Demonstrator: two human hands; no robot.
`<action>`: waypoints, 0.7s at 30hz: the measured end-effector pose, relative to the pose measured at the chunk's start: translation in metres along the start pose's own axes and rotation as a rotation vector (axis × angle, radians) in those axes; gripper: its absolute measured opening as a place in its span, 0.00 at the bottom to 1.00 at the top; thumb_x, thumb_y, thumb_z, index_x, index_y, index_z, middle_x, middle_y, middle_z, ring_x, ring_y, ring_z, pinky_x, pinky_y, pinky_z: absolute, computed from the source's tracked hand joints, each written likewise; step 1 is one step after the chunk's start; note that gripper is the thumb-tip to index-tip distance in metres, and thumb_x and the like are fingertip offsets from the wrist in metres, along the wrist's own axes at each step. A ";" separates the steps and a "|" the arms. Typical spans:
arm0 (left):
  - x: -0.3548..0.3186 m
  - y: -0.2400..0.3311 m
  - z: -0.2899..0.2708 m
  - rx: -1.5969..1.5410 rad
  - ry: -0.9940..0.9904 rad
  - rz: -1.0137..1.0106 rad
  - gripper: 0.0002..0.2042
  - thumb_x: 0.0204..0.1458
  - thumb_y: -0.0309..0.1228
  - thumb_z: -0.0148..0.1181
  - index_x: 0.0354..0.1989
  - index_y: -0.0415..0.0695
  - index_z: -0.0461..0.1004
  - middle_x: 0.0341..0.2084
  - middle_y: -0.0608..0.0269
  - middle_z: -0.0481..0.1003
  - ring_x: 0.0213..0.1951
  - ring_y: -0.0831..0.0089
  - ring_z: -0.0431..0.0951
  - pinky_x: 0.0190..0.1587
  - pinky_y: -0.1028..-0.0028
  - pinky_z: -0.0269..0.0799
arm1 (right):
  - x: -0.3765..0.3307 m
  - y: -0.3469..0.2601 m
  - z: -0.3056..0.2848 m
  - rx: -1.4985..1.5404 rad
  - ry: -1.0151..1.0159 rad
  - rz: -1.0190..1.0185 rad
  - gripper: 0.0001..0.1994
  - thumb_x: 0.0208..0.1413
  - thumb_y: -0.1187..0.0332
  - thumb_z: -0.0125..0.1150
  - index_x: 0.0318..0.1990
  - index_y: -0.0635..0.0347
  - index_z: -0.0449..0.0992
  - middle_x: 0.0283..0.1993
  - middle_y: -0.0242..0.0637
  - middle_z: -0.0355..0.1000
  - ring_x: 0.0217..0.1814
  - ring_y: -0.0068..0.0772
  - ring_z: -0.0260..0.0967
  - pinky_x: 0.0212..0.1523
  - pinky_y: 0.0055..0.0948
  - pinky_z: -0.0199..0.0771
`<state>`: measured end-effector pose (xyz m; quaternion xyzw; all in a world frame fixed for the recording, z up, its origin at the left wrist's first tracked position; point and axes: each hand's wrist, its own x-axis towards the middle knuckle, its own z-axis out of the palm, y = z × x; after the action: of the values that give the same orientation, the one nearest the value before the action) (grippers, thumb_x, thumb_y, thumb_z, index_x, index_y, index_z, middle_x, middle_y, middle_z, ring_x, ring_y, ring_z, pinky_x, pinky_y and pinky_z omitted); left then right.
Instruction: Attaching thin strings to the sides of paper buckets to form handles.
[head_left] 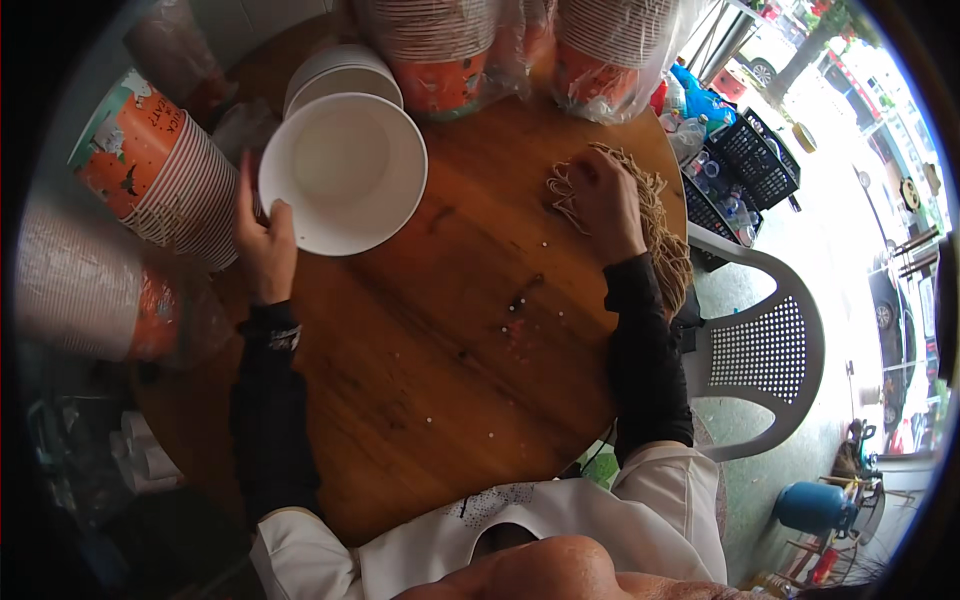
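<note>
Bowl: a white paper bowl [345,170], round and smooth, plain inside, held at the far left of the counter [440,380] with its mouth tipped up towards the person.
Bowl's place: it sits in front of a stack of like white bowls [335,68], just beside it on the far side.
Left hand: the left hand [262,245] grips the bowl's near-left rim, thumb over the edge, fingers behind the wall.
Noodles: a heap of pale yellow-brown noodles [655,225], thin and stringy, lies at the counter's far right edge, its length running from far to near along the rim.
Right hand: the right hand [605,205] rests palm down on the noodles, fingers curled into the strands.
Sleeves: both forearms wear dark, close-fitting sleeves.
Counter: round, brown varnished wood with a visible grain, dotted with small crumbs near the middle.
Cups: stacks of orange printed paper cups [160,160] lie on their sides at the left; more stand in clear plastic wrap [600,50] at the far side.
Chair: a white plastic chair [770,345] with a perforated back stands to the right.
</note>
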<state>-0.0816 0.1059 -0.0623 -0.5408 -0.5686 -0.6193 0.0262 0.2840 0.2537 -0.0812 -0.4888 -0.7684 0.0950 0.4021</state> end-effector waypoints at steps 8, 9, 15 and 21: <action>0.017 0.045 -0.042 0.064 -0.193 -0.343 0.28 0.50 0.21 0.45 0.65 0.42 0.61 0.57 0.48 0.69 0.29 0.71 0.75 0.28 0.75 0.72 | -0.014 0.011 -0.020 -0.069 -0.305 0.104 0.08 0.50 0.65 0.59 0.33 0.56 0.79 0.32 0.44 0.76 0.38 0.48 0.74 0.39 0.43 0.72; 0.017 0.038 -0.046 0.144 -0.252 -0.307 0.26 0.51 0.22 0.46 0.62 0.40 0.64 0.54 0.49 0.72 0.29 0.71 0.76 0.29 0.74 0.72 | -0.020 0.012 -0.017 -0.101 -0.297 0.036 0.08 0.50 0.65 0.60 0.34 0.58 0.79 0.30 0.44 0.76 0.36 0.47 0.75 0.38 0.41 0.72; 0.016 0.007 -0.053 0.453 -0.347 -0.040 0.18 0.54 0.25 0.50 0.54 0.40 0.72 0.39 0.51 0.79 0.33 0.63 0.79 0.37 0.66 0.72 | -0.019 0.011 0.016 -0.206 -0.298 -0.102 0.10 0.52 0.65 0.59 0.42 0.52 0.79 0.42 0.39 0.72 0.46 0.47 0.72 0.43 0.42 0.71; 0.014 0.036 -0.045 0.695 -0.178 0.158 0.14 0.56 0.26 0.52 0.51 0.43 0.75 0.35 0.53 0.79 0.35 0.53 0.79 0.35 0.62 0.72 | -0.014 0.021 0.030 -0.293 -0.200 -0.232 0.06 0.53 0.66 0.58 0.34 0.56 0.76 0.39 0.40 0.71 0.42 0.49 0.71 0.39 0.45 0.71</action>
<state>-0.0932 0.0687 -0.0179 -0.5937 -0.7016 -0.3358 0.2063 0.2796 0.2605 -0.1194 -0.4382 -0.8612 -0.0168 0.2569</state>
